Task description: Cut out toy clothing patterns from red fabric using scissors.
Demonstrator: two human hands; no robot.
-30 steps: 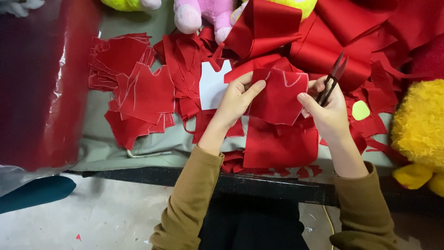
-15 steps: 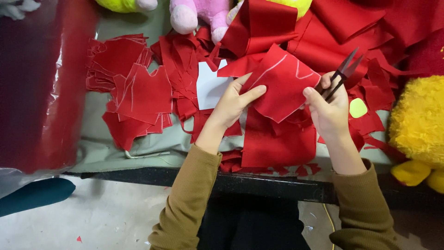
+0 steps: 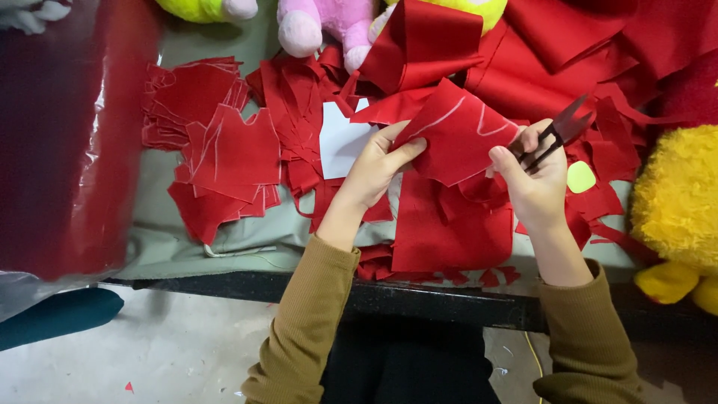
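Head view: left hand [image 3: 374,168] pinches a red fabric piece [image 3: 460,135], fingers clamped on its edge. Right hand [image 3: 535,176] grips black scissors [image 3: 557,135] and touches the fabric's other edge.

Even, soft overhead light, faint shadows, sharp centre, blurred glossy red plastic-wrapped roll [image 3: 67,142] at left edge

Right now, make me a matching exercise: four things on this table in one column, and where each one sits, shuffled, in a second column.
Things
1. red fabric piece with chalk lines
2. scissors
3. stack of cut red pieces
4. yellow plush toy

Places
A. far right edge of the table
B. held up between both hands
C. in the right hand
D. left of the left hand, lying on the grey cloth

Pairs: 1-B, 2-C, 3-D, 4-A
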